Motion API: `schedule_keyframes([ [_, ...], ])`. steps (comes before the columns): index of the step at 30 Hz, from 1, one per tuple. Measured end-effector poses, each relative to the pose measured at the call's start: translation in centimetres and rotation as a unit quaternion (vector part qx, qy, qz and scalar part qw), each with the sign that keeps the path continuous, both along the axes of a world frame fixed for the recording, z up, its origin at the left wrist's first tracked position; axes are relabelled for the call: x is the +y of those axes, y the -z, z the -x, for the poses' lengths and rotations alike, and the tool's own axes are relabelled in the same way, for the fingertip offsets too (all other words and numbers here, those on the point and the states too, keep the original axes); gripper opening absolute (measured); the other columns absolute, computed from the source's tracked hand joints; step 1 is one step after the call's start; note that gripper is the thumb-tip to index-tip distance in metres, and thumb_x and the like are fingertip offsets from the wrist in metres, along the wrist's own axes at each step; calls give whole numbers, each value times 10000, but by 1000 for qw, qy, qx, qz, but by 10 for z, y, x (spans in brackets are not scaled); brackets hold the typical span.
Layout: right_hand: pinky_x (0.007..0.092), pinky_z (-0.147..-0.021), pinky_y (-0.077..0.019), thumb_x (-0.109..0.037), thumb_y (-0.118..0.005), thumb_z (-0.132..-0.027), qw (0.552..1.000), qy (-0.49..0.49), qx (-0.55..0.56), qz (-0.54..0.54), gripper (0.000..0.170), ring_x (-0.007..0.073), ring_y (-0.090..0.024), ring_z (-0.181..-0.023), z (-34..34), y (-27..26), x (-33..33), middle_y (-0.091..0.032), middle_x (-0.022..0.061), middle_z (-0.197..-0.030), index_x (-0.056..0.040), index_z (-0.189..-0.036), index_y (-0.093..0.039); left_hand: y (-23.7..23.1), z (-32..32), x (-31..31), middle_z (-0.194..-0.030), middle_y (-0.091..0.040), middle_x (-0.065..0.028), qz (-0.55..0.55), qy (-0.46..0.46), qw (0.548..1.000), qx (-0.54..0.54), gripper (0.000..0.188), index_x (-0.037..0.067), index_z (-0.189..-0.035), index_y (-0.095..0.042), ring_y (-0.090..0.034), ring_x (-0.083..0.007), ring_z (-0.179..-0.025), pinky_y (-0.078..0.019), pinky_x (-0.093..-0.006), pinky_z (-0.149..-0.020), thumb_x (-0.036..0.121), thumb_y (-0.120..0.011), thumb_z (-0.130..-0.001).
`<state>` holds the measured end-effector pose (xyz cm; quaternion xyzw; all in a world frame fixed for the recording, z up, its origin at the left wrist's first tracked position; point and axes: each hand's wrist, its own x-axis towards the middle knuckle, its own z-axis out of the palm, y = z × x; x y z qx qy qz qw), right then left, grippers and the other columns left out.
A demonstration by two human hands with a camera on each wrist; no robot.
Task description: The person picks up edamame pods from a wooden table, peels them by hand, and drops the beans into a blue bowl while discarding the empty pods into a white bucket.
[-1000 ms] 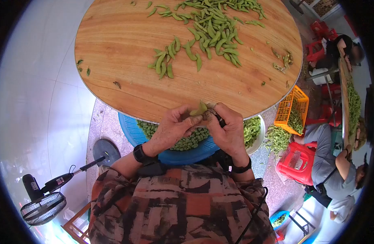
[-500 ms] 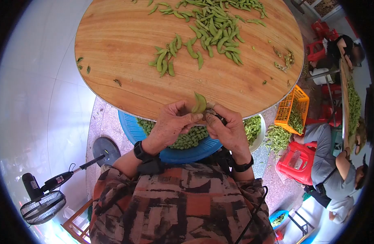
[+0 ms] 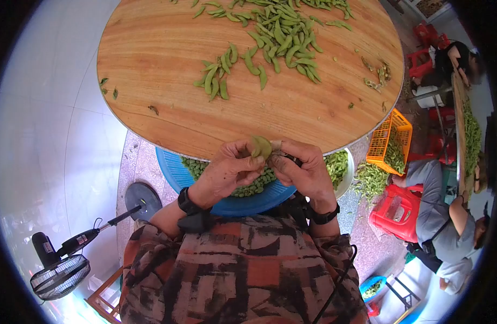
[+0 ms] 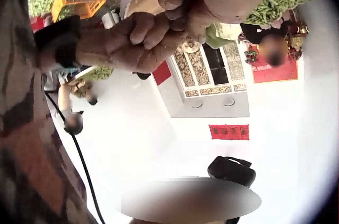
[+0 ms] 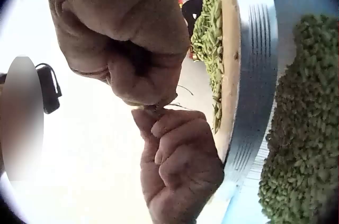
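Note:
In the head view my left hand (image 3: 233, 168) pinches a plump green soybean pod (image 3: 262, 147) between thumb and fingers, just over the near table edge. My right hand (image 3: 303, 168) meets it from the other side, thumb and forefinger curled at the pod's end. A pale wrap shows at a right fingertip, and a small dark object (image 3: 297, 161), its kind unclear, sits within that hand. Both hands' fingertips come together in the right wrist view. Part of the pod (image 4: 218, 36) sticks out beside the fingers in the left wrist view. Below the hands stands a blue basin (image 3: 227, 208) of green beans (image 3: 251, 189).
Soybean pods (image 3: 283, 40) lie heaped on the round wooden table (image 3: 167, 81), with scraps (image 3: 381, 75) at its right. A white bowl (image 3: 349, 175) of green pods, a yellow crate (image 3: 375, 151) and a red stool (image 3: 394, 216) stand to the right. A fan (image 3: 59, 275) is left.
The pod has tilted between the fingers: its tip stood up half a second ago and now lies lower, leaning left. Both hands stay near the same place.

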<state>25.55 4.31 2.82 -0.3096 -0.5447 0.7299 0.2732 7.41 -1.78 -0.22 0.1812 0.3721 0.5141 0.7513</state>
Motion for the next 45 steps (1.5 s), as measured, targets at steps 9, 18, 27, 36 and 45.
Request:
schedule_keyframes([
  [9, 265, -580, -458, 13, -544, -877, 985, 32, -113, -124, 242, 125, -575, -659, 2, 6, -5, -589, 56, -750, 34, -1109, -611, -13, 2, 10, -812, -620, -12, -48, 47, 990, 128, 120, 37, -994, -617, -500, -68, -594, -361, -207, -472, 114, -648, -907],
  [18, 336, -654, -481, 33, -554, -834, 948, 68, -162, -265, 219, 289, -619, -744, 10, 6, -8, -602, 164, -825, 5, -1041, -622, -18, 22, 19, -716, -591, 16, -193, 129, 819, 524, 134, 31, -972, -607, -501, -55, -612, -387, -239, -497, 161, -581, -958],
  [27, 428, -622, -476, 53, -569, -801, 870, 174, -241, -394, 181, 392, -591, -770, 35, 29, -26, -554, 213, -914, 49, -982, -569, 0, 17, 23, -919, -592, -25, -25, 83, 994, 72, 227, 22, -1175, -524, -489, -85, -654, -387, -221, -531, 157, -465, -1002],
  [36, 394, -604, -484, 58, -577, -794, 823, 226, -237, -464, 243, 367, -598, -740, 47, 34, -26, -546, 179, -902, 20, -1033, -599, -8, -14, 15, -926, -534, -31, 36, -82, 978, 188, 350, 12, -1246, -481, -507, -92, -748, -491, -231, -691, 226, -401, -981],
  [45, 371, -561, -468, 59, -571, -806, 843, 224, -228, -432, 268, 322, -594, -670, 42, 32, -22, -548, 156, -840, 11, -1066, -613, -12, -13, 18, -849, -506, 9, -25, -12, 982, 185, 332, 21, -1209, -521, -469, -56, -693, -435, -200, -604, 183, -351, -974],
])
